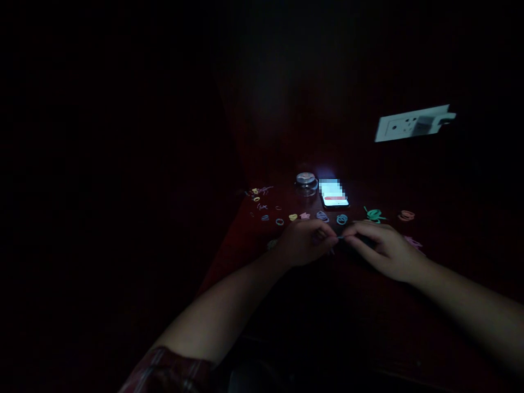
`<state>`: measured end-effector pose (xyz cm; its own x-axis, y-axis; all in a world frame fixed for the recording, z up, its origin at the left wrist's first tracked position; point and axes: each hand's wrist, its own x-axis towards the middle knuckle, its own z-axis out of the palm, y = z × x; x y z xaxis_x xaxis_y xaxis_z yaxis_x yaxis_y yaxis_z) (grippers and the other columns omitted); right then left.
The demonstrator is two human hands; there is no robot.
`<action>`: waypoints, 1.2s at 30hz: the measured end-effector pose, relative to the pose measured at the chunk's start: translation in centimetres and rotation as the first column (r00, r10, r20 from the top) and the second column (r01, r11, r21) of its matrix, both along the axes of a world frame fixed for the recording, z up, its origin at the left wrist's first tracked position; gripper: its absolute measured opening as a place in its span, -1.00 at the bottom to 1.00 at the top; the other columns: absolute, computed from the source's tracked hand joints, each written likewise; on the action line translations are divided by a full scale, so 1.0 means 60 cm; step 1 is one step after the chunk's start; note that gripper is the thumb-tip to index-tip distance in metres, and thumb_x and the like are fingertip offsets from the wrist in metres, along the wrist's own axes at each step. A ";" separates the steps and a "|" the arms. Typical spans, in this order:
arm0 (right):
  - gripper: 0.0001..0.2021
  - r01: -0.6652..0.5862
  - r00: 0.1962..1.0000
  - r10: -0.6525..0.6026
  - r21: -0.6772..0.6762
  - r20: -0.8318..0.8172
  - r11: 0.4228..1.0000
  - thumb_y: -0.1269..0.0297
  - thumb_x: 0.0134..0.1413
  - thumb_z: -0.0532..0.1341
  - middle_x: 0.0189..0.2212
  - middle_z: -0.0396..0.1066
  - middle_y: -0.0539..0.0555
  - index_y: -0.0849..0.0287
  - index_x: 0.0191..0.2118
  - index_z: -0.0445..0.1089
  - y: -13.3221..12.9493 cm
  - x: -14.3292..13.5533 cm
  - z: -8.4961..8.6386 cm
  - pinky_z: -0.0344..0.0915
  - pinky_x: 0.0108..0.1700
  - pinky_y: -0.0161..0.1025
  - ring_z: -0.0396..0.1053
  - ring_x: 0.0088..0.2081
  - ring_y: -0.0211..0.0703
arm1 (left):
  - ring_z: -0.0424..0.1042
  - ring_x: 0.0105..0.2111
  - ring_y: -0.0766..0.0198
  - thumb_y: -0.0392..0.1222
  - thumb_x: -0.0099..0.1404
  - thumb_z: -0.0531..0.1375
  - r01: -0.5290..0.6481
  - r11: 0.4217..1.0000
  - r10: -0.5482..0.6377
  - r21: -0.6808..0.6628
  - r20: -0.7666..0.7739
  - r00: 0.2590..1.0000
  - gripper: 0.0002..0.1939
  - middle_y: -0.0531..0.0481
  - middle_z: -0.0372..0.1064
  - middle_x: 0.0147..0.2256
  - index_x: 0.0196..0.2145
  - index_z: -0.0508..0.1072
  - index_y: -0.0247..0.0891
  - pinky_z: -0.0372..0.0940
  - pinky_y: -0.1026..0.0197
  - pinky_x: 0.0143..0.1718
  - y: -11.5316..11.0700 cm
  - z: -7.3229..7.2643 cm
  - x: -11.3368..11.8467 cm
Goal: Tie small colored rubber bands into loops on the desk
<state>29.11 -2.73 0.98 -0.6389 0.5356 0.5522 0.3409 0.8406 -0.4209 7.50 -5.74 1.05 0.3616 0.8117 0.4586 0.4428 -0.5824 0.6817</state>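
Between my fingertips is a small light-blue rubber band [340,237]. My left hand [306,240] pinches one end of it, and my right hand [380,246] pinches the other, so both are closed. Just beyond the hands lie loose piles of coloured bands: blue ones [341,219], purple ones [322,216], pink ones [305,216] and yellow ones [293,217]. Past my right hand are a green bundle [374,214] and orange bands [406,215]. Pink-purple bands [413,242] show beside the right hand, partly hidden by it.
A lit phone [333,194] lies behind the bands, beside a small clear lidded jar [306,184]. More scattered bands [257,192] are near the dark red table's left edge. A white socket plate [413,124] with a plug is on the wall. The surroundings are very dark.
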 end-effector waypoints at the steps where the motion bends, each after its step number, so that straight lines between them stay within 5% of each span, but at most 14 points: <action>1: -0.82 -0.002 1.000 0.002 -0.003 0.001 1.000 0.24 0.26 0.10 -0.42 0.46 0.05 0.14 -0.27 0.43 0.001 0.000 0.000 0.29 -0.30 -0.22 0.39 -0.39 -0.16 | 0.42 -0.45 0.41 -0.19 0.25 0.23 0.003 1.000 -0.003 0.002 0.005 1.000 -0.89 0.03 0.47 -0.43 -0.34 0.48 -0.29 0.32 0.35 -0.40 0.001 0.000 0.000; 18: -0.86 0.021 0.999 -0.022 -0.040 -0.028 0.999 0.22 0.24 0.14 -0.41 0.46 0.06 0.15 -0.25 0.39 0.004 0.003 -0.007 0.35 -0.35 -0.26 0.42 -0.39 -0.17 | 0.45 -0.42 0.39 -0.19 0.24 0.22 -0.024 0.999 0.026 0.030 -0.089 0.996 -0.92 0.06 0.49 -0.43 -0.36 0.46 -0.24 0.34 0.30 -0.31 0.000 0.006 0.002; 23: -0.84 0.034 0.999 -0.037 -0.097 -0.027 0.995 0.19 0.26 0.12 -0.40 0.44 0.07 0.15 -0.23 0.36 0.007 0.004 -0.011 0.35 -0.38 -0.26 0.40 -0.41 -0.17 | 0.45 -0.38 0.38 -0.19 0.26 0.21 -0.028 0.991 0.039 0.128 -0.081 0.996 -0.92 0.06 0.49 -0.41 -0.36 0.45 -0.24 0.33 0.26 -0.23 0.004 0.005 -0.002; 36: -0.78 0.004 1.000 -0.004 -0.108 -0.002 0.994 0.22 0.25 0.12 -0.26 0.48 0.11 0.16 -0.05 0.36 0.005 0.005 -0.009 0.37 -0.24 -0.21 0.45 -0.23 -0.08 | 0.43 -0.39 0.37 -0.18 0.26 0.22 0.023 0.985 0.004 0.172 -0.156 0.988 -0.92 0.09 0.48 -0.42 -0.35 0.47 -0.22 0.29 0.26 -0.22 -0.002 0.013 -0.002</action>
<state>29.41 -2.43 0.44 -0.6353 0.5949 0.4925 0.3430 0.7887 -0.5103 7.40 -5.87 1.84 0.4470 0.7210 0.5296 0.5290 -0.6904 0.4935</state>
